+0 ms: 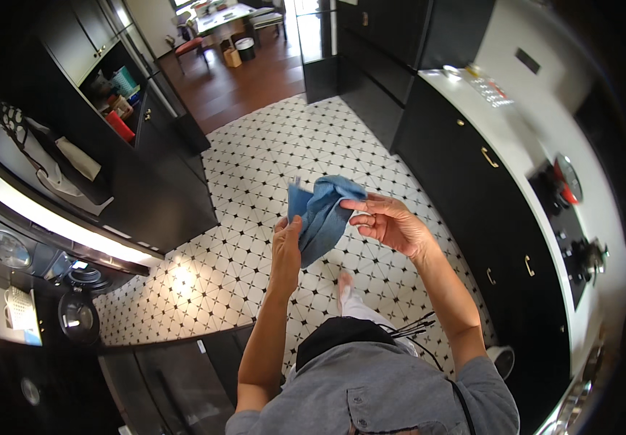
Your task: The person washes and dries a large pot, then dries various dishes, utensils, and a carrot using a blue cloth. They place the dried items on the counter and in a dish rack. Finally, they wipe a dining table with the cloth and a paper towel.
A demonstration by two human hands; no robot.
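Note:
A crumpled blue cloth [326,217] hangs in the air in front of my chest, above the tiled floor. My left hand [288,239] grips its lower left edge, thumb on the near side. At the cloth's upper right, my right hand [386,220] pinches a corner between thumb and fingertips, while the other fingers curl loosely. Part of the cloth is folded over itself, so its full shape is hidden.
Dark cabinets with a white counter [549,244] run along my right, with a gas hob [568,239] and a kettle [595,258]. On the left, an open washer door [78,318] juts out near hanging aprons [63,157]. A dining table [226,17] stands beyond the doorway.

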